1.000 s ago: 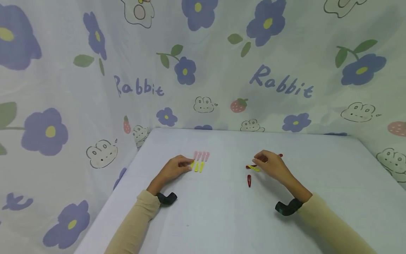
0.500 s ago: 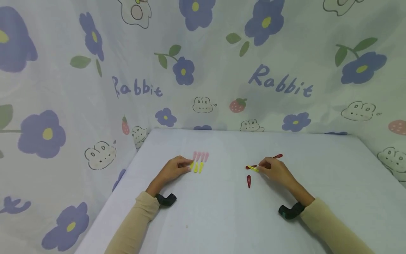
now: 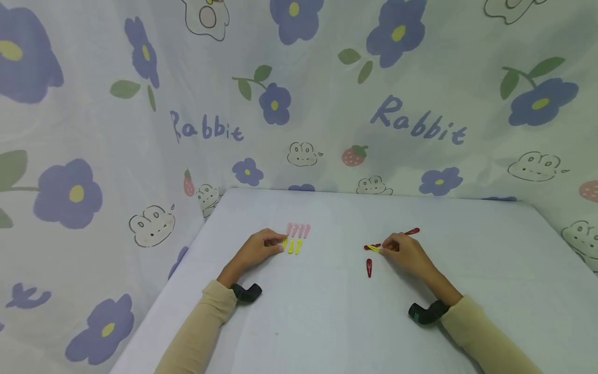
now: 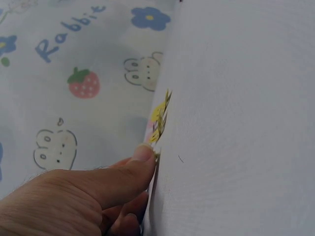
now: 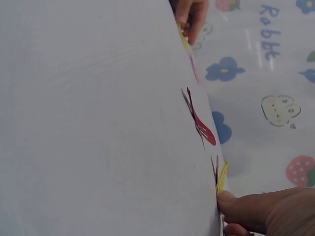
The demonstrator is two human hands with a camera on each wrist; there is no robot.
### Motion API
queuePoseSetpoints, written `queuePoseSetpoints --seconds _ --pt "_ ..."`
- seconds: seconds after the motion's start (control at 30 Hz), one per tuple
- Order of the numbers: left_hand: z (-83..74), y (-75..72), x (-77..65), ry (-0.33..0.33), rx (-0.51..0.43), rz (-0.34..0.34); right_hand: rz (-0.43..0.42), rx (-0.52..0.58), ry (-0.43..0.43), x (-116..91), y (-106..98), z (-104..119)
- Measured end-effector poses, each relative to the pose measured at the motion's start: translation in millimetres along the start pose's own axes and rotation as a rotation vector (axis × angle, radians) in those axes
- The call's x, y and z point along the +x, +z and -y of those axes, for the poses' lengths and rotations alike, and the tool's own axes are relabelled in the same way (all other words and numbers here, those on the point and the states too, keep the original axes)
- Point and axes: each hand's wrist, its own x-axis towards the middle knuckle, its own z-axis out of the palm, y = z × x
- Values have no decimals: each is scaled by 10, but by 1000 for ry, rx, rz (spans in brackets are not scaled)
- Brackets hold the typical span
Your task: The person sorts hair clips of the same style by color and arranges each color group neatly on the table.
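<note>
In the head view my left hand pinches the leftmost yellow snap hair clip, which stands in a short row with two other yellow clips. Directly behind that row lie several pink hair clips, side by side. My right hand holds the end of another yellow hair clip between thumb and finger. This clip lies across a red hair clip, partly hidden beneath it. Nearer the front, a separate red hair clip points toward me.
One more red clip lies behind the right hand, partly covered by it. The white table reaches back to a patterned curtain. Each wrist wears a black camera mount.
My right hand has come down and a little to the right, taking hold of the yellow clip's end. The left hand stays at its yellow clip.
</note>
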Motion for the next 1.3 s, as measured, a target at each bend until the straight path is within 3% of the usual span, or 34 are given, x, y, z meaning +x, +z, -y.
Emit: queuePoseSetpoints --seconds 0.63,0.93,1.3 --pt "1 14 17 -33 -7 -6 38 15 37 25 -1 -5" --pt "-9 18 -16 -41 -13 -6 76 20 94 15 11 3" --pt "-12 10 -12 -24 -7 -4 88 23 71 22 7 12"
